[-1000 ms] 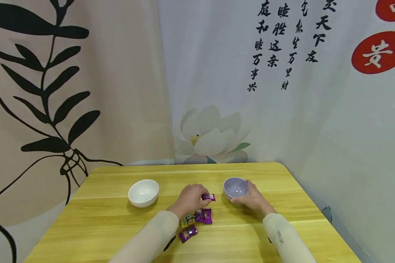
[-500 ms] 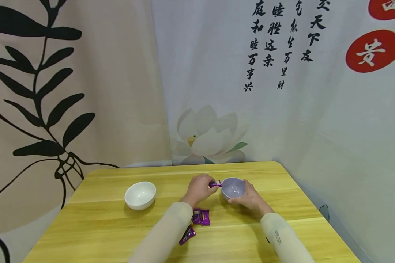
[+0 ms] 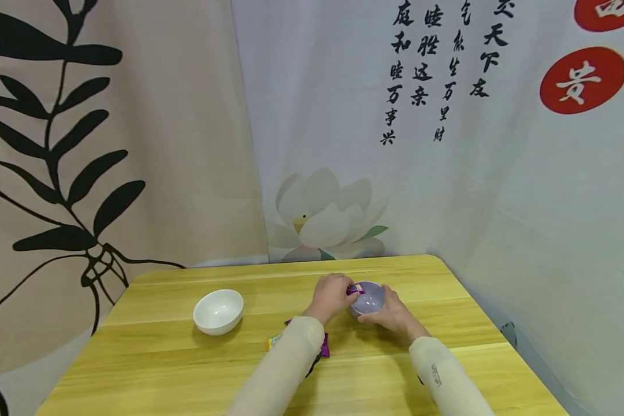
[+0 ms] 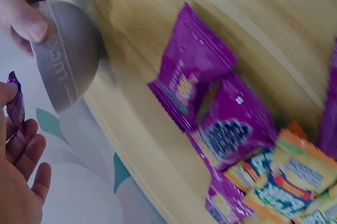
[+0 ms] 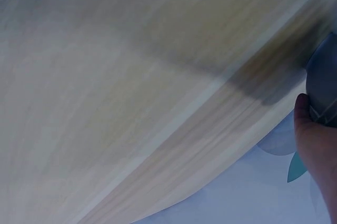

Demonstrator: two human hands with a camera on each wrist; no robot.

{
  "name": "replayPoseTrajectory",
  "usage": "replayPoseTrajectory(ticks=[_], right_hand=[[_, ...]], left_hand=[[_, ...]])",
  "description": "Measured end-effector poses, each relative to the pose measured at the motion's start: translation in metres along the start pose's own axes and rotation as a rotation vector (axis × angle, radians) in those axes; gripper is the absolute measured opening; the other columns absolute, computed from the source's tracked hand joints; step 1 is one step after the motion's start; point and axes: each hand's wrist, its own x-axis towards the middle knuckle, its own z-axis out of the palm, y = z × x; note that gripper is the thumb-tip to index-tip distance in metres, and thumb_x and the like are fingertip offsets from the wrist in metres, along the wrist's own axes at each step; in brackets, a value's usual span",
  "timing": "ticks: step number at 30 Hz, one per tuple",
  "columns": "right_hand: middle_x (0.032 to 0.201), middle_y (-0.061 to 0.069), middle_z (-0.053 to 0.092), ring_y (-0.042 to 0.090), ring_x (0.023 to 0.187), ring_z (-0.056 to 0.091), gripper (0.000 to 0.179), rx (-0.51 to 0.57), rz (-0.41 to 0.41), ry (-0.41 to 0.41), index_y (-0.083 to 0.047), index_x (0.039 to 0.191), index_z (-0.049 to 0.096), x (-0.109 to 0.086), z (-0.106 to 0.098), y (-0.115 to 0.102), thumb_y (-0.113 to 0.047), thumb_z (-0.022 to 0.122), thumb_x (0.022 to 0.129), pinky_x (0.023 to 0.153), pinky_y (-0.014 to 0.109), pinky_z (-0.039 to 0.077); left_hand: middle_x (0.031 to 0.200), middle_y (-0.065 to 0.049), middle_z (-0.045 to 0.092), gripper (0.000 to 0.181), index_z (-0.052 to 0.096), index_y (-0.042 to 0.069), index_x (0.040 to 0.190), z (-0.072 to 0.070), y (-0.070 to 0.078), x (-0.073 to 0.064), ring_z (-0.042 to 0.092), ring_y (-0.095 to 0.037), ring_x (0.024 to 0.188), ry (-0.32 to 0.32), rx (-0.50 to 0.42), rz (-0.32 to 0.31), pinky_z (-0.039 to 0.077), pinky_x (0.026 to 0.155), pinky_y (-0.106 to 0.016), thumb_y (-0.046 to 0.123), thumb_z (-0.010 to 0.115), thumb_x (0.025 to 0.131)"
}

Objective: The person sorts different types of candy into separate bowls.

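With the fingers [image 4: 32, 153] of the left hand [image 3: 330, 300], pinches a purple packet [image 3: 356, 288] at the left rim of a lilac bowl [image 3: 371, 301]; with the right hand [image 3: 394, 316], grips that bowl from its right side, thumb along the front wall. Cannot tell, for the packet, touching the rim from hovering just over it.

Faces a beige cloth [image 3: 187, 144] printed with dark leaves [image 3: 57, 238] and, to the right, a pale cloth [image 3: 317, 86] bearing a lotus [image 3: 319, 228], black characters [image 3: 428, 45] and red ovals [image 3: 611, 69]. Stretches two cream sleeves [image 3: 449, 375] over a yellow, wood-grained tabletop [image 3: 135, 370]. Has a white bowl [image 3: 218, 312] well apart from the lilac one, out to the left. Shows "LUCK" in raised letters on the lilac wall, from the left wrist. Has loose purple packets [image 4: 192, 71] and yellow-orange packets [image 4: 295, 179] bunched on the tabletop, mostly hidden by the left sleeve in the head view; has one more purple wrapper cut off at the left wrist view's right edge.
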Motion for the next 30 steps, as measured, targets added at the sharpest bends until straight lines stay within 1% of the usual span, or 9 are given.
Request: replayPoseTrajectory(ticks=[2, 4, 9, 10, 12, 16, 19, 24, 30], right_hand=[[0.148, 0.033, 0.029, 0.043, 0.124, 0.045, 0.124, 0.000, -0.003, -0.001, 0.010, 0.152, 0.011, 0.001, 0.000, 0.000, -0.040, 0.090, 0.070, 0.106, 0.059, 0.035], [0.147, 0.033, 0.029, 0.043, 0.124, 0.045, 0.124, -0.004, -0.007, -0.002, 0.010, 0.152, 0.011, 0.001, 0.001, 0.000, -0.040, 0.090, 0.070, 0.105, 0.059, 0.035], [0.146, 0.033, 0.031, 0.043, 0.122, 0.046, 0.124, -0.022, -0.004, 0.001, 0.010, 0.152, 0.011, 0.002, 0.000, 0.001, -0.042, 0.089, 0.070, 0.104, 0.058, 0.037], [0.146, 0.033, 0.031, 0.043, 0.122, 0.046, 0.124, -0.025, -0.005, 0.004, 0.010, 0.152, 0.012, 0.002, 0.000, 0.001, -0.041, 0.089, 0.070, 0.104, 0.057, 0.038], [0.145, 0.034, 0.032, 0.043, 0.122, 0.046, 0.123, -0.031, -0.012, 0.008, 0.011, 0.152, 0.012, 0.002, -0.001, 0.001, -0.041, 0.089, 0.071, 0.103, 0.056, 0.038], [0.146, 0.035, 0.031, 0.044, 0.124, 0.046, 0.123, -0.034, -0.024, 0.012, 0.012, 0.151, 0.013, 0.000, -0.002, 0.001, -0.040, 0.089, 0.070, 0.105, 0.056, 0.037], [0.146, 0.036, 0.030, 0.045, 0.125, 0.045, 0.123, -0.029, -0.028, 0.008, 0.012, 0.151, 0.012, 0.000, -0.002, 0.000, -0.040, 0.089, 0.071, 0.105, 0.058, 0.036], [0.146, 0.034, 0.031, 0.045, 0.126, 0.044, 0.123, -0.020, -0.024, 0.003, 0.011, 0.151, 0.013, 0.001, 0.000, 0.002, -0.041, 0.090, 0.071, 0.106, 0.059, 0.034], [0.146, 0.031, 0.032, 0.044, 0.125, 0.044, 0.122, -0.005, -0.017, 0.001, 0.009, 0.152, 0.014, -0.001, -0.001, 0.001, -0.041, 0.090, 0.070, 0.106, 0.060, 0.034]], left_hand=[[0.087, 0.005, 0.068, 0.025, 0.077, 0.017, 0.096, 0.001, 0.004, 0.002, 0.064, -0.014, 0.083, -0.010, 0.010, -0.008, 0.051, 0.081, -0.034, 0.040, 0.072, 0.089], [0.090, 0.003, 0.068, 0.030, 0.076, 0.016, 0.100, 0.002, 0.008, 0.002, 0.063, -0.016, 0.086, -0.039, 0.019, -0.024, 0.050, 0.083, -0.036, 0.043, 0.071, 0.090], [0.113, -0.002, 0.067, 0.041, 0.069, 0.017, 0.122, 0.004, 0.015, 0.003, 0.063, -0.023, 0.103, -0.119, 0.034, -0.066, 0.048, 0.091, -0.043, 0.048, 0.061, 0.097], [0.118, -0.002, 0.066, 0.042, 0.067, 0.018, 0.125, 0.004, 0.015, 0.002, 0.062, -0.024, 0.107, -0.124, 0.032, -0.074, 0.047, 0.093, -0.044, 0.047, 0.059, 0.098], [0.122, -0.002, 0.065, 0.038, 0.066, 0.018, 0.127, 0.003, 0.014, 0.002, 0.060, -0.024, 0.111, -0.118, 0.030, -0.081, 0.047, 0.095, -0.045, 0.044, 0.058, 0.100], [0.125, -0.002, 0.064, 0.037, 0.066, 0.018, 0.127, 0.002, 0.006, -0.003, 0.059, -0.024, 0.115, -0.102, 0.025, -0.083, 0.046, 0.097, -0.045, 0.042, 0.059, 0.099], [0.124, -0.003, 0.065, 0.039, 0.067, 0.017, 0.126, -0.002, -0.003, -0.008, 0.059, -0.024, 0.115, -0.081, 0.008, -0.075, 0.046, 0.096, -0.045, 0.042, 0.062, 0.097], [0.120, -0.005, 0.066, 0.039, 0.068, 0.014, 0.124, -0.011, -0.020, -0.020, 0.061, -0.025, 0.112, -0.045, -0.028, -0.058, 0.047, 0.095, -0.046, 0.041, 0.065, 0.096], [0.122, -0.007, 0.066, 0.040, 0.068, 0.011, 0.124, -0.021, -0.037, -0.033, 0.060, -0.026, 0.114, -0.025, -0.070, -0.047, 0.046, 0.099, -0.045, 0.039, 0.066, 0.096]])
